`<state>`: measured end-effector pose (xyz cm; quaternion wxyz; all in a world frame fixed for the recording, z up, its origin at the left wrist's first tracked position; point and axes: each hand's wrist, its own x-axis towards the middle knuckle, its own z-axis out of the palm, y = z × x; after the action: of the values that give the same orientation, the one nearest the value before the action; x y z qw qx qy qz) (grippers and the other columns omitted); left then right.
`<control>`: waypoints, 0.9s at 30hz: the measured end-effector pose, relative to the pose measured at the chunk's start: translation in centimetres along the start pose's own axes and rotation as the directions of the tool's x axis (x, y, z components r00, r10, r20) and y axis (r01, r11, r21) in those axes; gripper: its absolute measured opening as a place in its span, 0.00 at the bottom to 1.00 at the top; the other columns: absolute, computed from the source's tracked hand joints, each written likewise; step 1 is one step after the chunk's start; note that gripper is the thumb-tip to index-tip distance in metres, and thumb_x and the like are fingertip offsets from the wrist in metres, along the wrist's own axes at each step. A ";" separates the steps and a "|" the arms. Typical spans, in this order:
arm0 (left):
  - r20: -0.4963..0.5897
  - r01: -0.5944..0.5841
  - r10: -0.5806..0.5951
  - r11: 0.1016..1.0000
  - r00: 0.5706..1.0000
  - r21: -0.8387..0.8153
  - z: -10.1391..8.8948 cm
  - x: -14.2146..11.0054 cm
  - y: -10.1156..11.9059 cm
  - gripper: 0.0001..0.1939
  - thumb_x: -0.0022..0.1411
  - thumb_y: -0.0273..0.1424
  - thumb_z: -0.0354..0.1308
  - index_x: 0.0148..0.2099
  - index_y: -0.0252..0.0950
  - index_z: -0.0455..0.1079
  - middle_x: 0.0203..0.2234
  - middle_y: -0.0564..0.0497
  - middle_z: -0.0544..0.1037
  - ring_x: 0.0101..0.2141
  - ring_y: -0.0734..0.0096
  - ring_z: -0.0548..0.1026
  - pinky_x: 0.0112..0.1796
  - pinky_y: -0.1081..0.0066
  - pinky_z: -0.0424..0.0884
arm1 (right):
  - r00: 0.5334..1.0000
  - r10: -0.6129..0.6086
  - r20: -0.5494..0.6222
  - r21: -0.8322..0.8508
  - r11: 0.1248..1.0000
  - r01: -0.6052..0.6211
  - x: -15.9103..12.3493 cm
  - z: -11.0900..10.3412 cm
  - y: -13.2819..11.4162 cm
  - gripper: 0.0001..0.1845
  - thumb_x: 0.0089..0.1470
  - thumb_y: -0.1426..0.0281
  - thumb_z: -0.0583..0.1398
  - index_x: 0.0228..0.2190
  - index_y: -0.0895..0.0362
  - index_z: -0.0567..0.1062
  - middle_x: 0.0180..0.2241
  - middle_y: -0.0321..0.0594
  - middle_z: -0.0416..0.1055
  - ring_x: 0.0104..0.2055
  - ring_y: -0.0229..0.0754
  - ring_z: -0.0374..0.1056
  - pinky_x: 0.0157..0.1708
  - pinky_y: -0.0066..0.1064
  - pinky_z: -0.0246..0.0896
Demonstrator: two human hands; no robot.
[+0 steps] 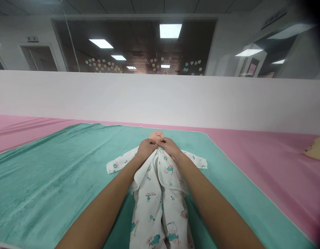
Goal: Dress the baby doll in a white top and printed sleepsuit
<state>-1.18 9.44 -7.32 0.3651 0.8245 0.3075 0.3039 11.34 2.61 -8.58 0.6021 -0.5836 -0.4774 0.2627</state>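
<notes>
A baby doll (156, 135) lies on its back on a teal blanket (58, 173), head away from me. It wears a white printed garment (160, 193) with small cartoon animals, sleeves spread to both sides. My left hand (145, 148) and my right hand (170, 147) meet at the doll's neck. Both have their fingers curled and pinch the garment's front edges at the collar. The doll's head shows only partly above my knuckles.
The teal blanket lies on a pink surface (266, 155) that runs left and right. A low white partition wall (160, 97) stands behind it. A pale yellowish object (317, 148) sits at the far right edge of the pink surface.
</notes>
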 end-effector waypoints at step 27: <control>0.007 0.023 -0.022 0.983 1.000 -0.182 -0.5 -0.1 -0.4 0.08 0.49 0.31 0.56 0.33 0.33 0.69 0.26 0.52 0.73 0.28 0.73 0.69 0.32 0.73 0.63 | 0.993 -0.122 -0.012 -0.183 0.976 0.117 0.0 -1.1 1.1 0.12 0.38 0.63 0.62 0.27 0.57 0.72 0.24 0.32 0.67 0.27 0.35 0.61 0.30 0.27 0.54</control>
<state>-1.71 9.85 -7.40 0.4434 0.7848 0.2869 0.3243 12.53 2.34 -9.44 0.5666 -0.6093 -0.5265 0.1747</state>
